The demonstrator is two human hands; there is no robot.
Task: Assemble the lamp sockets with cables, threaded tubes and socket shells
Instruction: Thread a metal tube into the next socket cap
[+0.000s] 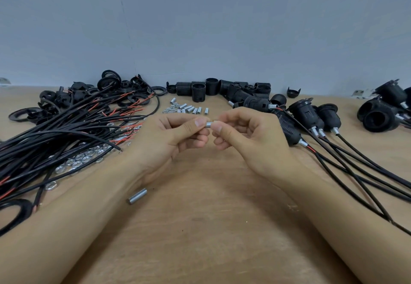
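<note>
So, far left, a big tangle of black cables (pixel 66 128) with red stripped ends is spread over the wooden table (pixel 200 228), with flat hex nuts (pixel 80 158) scattered under and beside it, and black rings and caps (pixel 109 81) piled behind. A spare threaded tube (pixel 137 196) is left lying loose just beside the left forearm, pointing diagonally up and to the right.

Moving in, the left hand (pixel 175 134) is seen with thumb and forefinger curled and pinched on the left end of a short silver threaded tube (pixel 208 124). The tube is held level above the table, well clear of it, its long axis running left to right straight across the gap between the two hands. The other end is taken by the right hand (pixel 242 132), also a narrow pinch, so only a little bare metal is left showing in the middle. Whether a nut is already on it can't be told, it's too small and covered.

Neither hand is really nearer; the tube is shared equally. Probably a twist along that axis is what's coming.

Behind the hands, more loose tubes (pixel 189 109) are lined up, then a heap of ribbed socket shells (pixel 211 88). Far right, finished sockets (pixel 309 116) with cables are laid out.
</note>
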